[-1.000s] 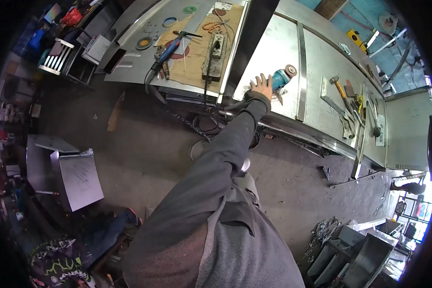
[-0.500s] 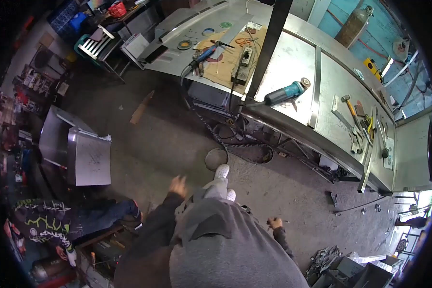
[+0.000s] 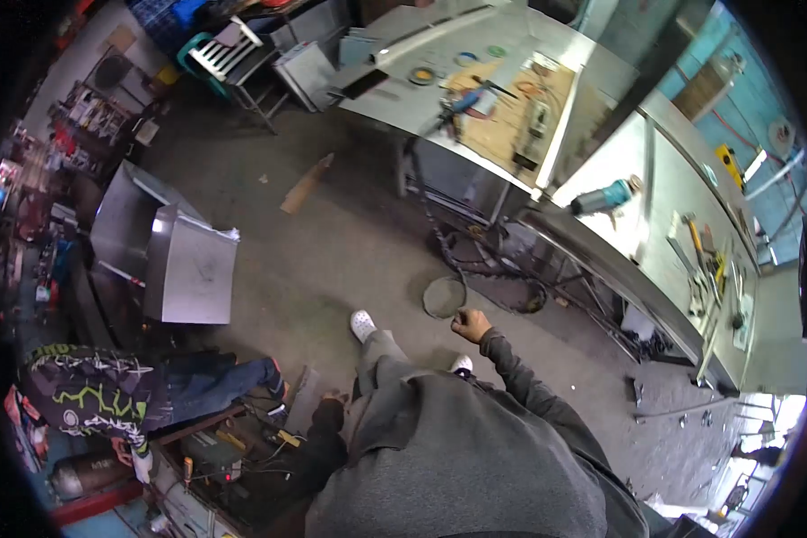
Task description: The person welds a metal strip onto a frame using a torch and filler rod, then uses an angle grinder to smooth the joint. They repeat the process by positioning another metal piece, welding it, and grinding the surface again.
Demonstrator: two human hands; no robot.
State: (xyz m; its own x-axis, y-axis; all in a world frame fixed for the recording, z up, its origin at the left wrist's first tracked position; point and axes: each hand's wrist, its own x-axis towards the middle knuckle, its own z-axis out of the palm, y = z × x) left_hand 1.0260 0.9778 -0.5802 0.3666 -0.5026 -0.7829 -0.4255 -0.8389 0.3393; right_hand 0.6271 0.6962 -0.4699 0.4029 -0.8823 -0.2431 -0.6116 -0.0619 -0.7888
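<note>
My right hand (image 3: 472, 325) is in front of my body above the floor, its fingers curled closed. Whatever it may hold is too small to make out. On the floor just beyond it lies a loop of dark cable (image 3: 446, 297). My left hand (image 3: 334, 397) hangs low beside my left leg, dark and mostly hidden by the sleeve, so its fingers cannot be read. Near it is a flat grey plate (image 3: 303, 400). My white shoes (image 3: 362, 326) are in mid-stride.
A metal workbench (image 3: 394, 106) carries a teal angle grinder (image 3: 604, 197), a blue-handled torch (image 3: 462, 103) and a hammer (image 3: 694, 235). At left, a co-worker (image 3: 90, 390) bends near a gas cylinder (image 3: 88, 473). Bent sheet metal (image 3: 193, 273) stands on the floor.
My right hand has swung forward and up, while my left has dropped back to my side. My left foot has stepped ahead. The bench has shifted rightward in view.
</note>
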